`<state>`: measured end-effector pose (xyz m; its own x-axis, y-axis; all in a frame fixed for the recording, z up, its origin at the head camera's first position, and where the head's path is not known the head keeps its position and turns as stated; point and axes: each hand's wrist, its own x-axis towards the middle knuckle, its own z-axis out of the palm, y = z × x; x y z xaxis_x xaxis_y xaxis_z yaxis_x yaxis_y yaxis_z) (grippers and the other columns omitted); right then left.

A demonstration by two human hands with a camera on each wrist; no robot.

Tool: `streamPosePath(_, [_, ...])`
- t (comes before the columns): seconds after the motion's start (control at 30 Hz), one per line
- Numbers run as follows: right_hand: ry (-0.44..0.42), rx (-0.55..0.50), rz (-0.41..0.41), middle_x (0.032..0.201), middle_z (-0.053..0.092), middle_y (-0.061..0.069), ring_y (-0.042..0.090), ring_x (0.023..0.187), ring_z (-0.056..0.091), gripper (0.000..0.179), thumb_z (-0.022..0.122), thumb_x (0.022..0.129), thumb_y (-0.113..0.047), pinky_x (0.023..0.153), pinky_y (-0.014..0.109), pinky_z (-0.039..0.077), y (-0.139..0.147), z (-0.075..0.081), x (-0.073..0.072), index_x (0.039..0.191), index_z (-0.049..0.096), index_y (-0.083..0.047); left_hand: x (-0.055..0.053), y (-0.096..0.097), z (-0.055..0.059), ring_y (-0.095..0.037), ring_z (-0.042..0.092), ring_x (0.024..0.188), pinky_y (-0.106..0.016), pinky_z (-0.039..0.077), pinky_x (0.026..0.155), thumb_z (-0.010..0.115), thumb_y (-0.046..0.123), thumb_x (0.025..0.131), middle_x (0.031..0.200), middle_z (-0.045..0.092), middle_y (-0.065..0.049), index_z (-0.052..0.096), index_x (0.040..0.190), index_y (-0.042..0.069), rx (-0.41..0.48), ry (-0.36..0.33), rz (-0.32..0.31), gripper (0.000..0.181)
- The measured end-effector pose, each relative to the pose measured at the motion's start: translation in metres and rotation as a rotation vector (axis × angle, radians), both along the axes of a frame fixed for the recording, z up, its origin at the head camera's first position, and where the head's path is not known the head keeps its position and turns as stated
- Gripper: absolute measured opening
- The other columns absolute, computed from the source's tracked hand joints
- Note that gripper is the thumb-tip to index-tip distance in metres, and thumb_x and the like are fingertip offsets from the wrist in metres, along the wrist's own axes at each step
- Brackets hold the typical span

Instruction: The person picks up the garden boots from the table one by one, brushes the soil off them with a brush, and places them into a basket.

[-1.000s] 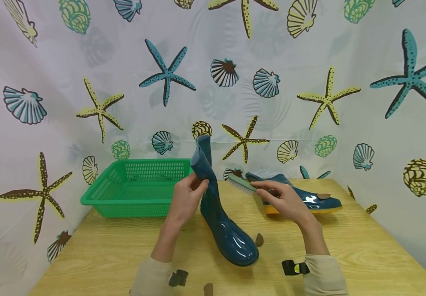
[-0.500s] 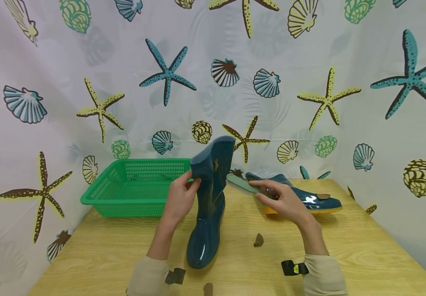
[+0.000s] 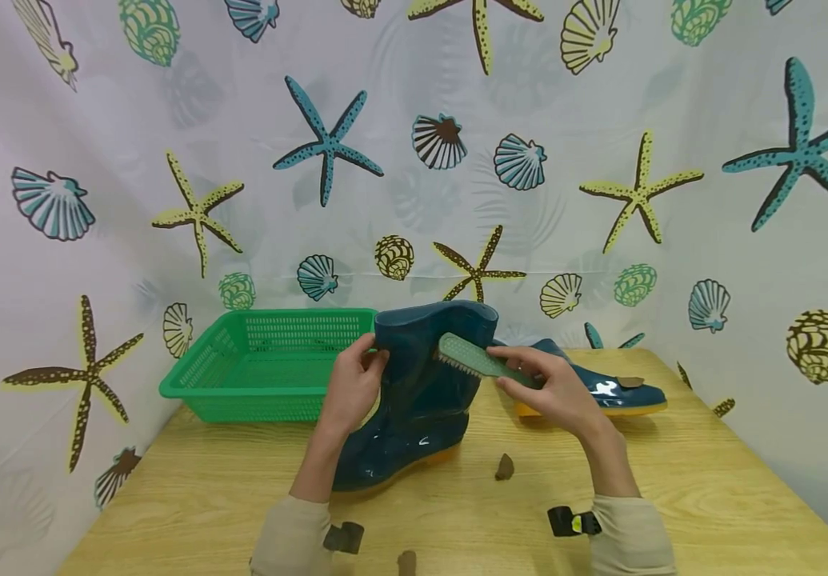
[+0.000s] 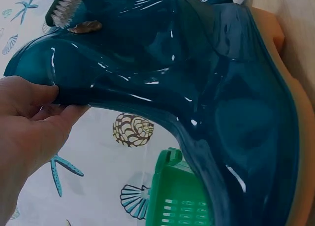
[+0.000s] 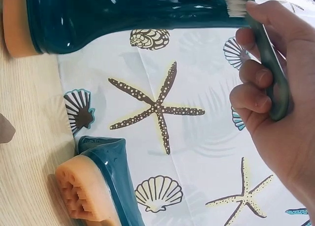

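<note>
A shiny dark blue rain boot [image 3: 414, 400] with an orange sole stands on the table, its toe pointing left. My left hand [image 3: 352, 384] pinches the left edge of its shaft near the top, thumb on one side and fingers on the other. In my right hand [image 3: 554, 392] is a green scrub brush [image 3: 471, 358], gripped by the handle, with its pale bristles right at the upper shaft. The left wrist view shows a brown clump [image 4: 85, 27] on the boot beside the bristles. The right wrist view shows my fingers curled around the brush handle [image 5: 278, 95].
Behind the right hand, a second blue boot [image 3: 615, 388] lies on the table [image 3: 709, 480] with a brown piece [image 3: 630, 382] on it. A green plastic basket [image 3: 262, 393] stands at the back left. Brown bits [image 3: 504, 467] lie toward the front. A patterned curtain hangs behind.
The boot has turned from toe forward-right, through forward, to toe left, its shaft now wide to me. The left hand stays at the shaft; the brush now overlaps the boot's shaft.
</note>
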<state>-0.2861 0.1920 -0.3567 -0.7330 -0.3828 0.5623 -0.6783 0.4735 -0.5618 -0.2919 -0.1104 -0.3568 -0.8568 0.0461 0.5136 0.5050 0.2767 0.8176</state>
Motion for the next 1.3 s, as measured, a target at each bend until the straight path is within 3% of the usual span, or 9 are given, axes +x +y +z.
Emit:
streamPosePath(0.27, [0.024, -0.025, -0.033, 0.094, 0.06, 0.001, 0.01, 0.071, 0.047, 0.038, 0.068, 0.094, -0.011, 0.059, 0.023, 0.038, -0.002, 0.001, -0.001, 0.131, 0.064, -0.017, 0.0, -0.002, 0.002, -0.025, 0.063, 0.107, -0.042, 0.052, 0.091, 0.05, 0.01, 0.102, 0.128, 0.061, -0.01, 0.056, 0.134, 0.013, -0.041, -0.125, -0.082, 0.033])
streamPosePath(0.43, [0.044, -0.005, -0.057, 0.099, 0.064, 0.002, 0.01, 0.076, 0.049, 0.04, 0.069, 0.093, -0.011, 0.061, 0.022, 0.04, -0.005, 0.001, -0.003, 0.132, 0.064, -0.015, 0.003, -0.004, 0.006, -0.032, 0.059, 0.121, -0.049, 0.052, 0.098, 0.064, 0.028, 0.097, 0.14, 0.052, -0.01, 0.041, 0.147, 0.018, -0.122, -0.209, -0.102, 0.056])
streamPosePath(0.53, [0.097, -0.007, -0.064, 0.101, 0.066, 0.001, 0.009, 0.077, 0.049, 0.041, 0.071, 0.092, -0.009, 0.061, 0.022, 0.041, -0.006, 0.0, -0.004, 0.132, 0.064, -0.015, 0.002, -0.003, 0.005, -0.03, 0.06, 0.121, -0.049, 0.052, 0.098, 0.067, 0.038, 0.095, 0.139, 0.055, -0.009, 0.042, 0.148, 0.018, -0.165, -0.209, -0.076, 0.062])
streamPosePath(0.73, [0.293, -0.058, -0.083, 0.101, 0.07, 0.002, 0.01, 0.084, 0.056, 0.043, 0.077, 0.084, -0.003, 0.067, 0.02, 0.044, -0.009, -0.003, -0.009, 0.125, 0.07, -0.014, 0.0, -0.003, 0.004, -0.021, 0.064, 0.103, -0.043, 0.053, 0.09, 0.062, 0.03, 0.099, 0.113, 0.068, -0.005, 0.056, 0.127, 0.017, -0.145, -0.164, -0.076, 0.031])
streamPosePath(0.93, [0.45, -0.13, -0.075, 0.1, 0.075, 0.007, 0.01, 0.084, 0.055, 0.041, 0.08, 0.077, 0.005, 0.067, 0.019, 0.042, -0.015, -0.005, -0.013, 0.115, 0.074, -0.008, -0.001, -0.005, 0.002, -0.02, 0.066, 0.107, -0.044, 0.053, 0.092, 0.06, 0.026, 0.101, 0.113, 0.07, -0.006, 0.058, 0.123, 0.016, -0.113, -0.159, -0.101, 0.024])
streamPosePath(1.13, [0.48, -0.16, -0.062, 0.099, 0.075, 0.009, 0.011, 0.079, 0.049, 0.043, 0.08, 0.075, 0.009, 0.066, 0.02, 0.036, -0.02, -0.005, -0.015, 0.115, 0.074, -0.006, -0.003, -0.006, 0.0, -0.022, 0.065, 0.111, -0.045, 0.053, 0.095, 0.06, 0.026, 0.101, 0.117, 0.069, -0.007, 0.057, 0.126, 0.015, -0.117, -0.162, -0.097, 0.027])
streamPosePath(1.3, [0.444, -0.11, -0.114, 0.103, 0.075, 0.006, 0.014, 0.078, 0.049, 0.04, 0.079, 0.078, 0.003, 0.067, 0.025, 0.036, -0.023, -0.005, -0.016, 0.116, 0.074, -0.009, -0.002, -0.006, 0.0, -0.022, 0.066, 0.108, -0.046, 0.053, 0.094, 0.061, 0.025, 0.1, 0.115, 0.07, -0.007, 0.058, 0.124, 0.014, -0.122, -0.163, -0.084, 0.026])
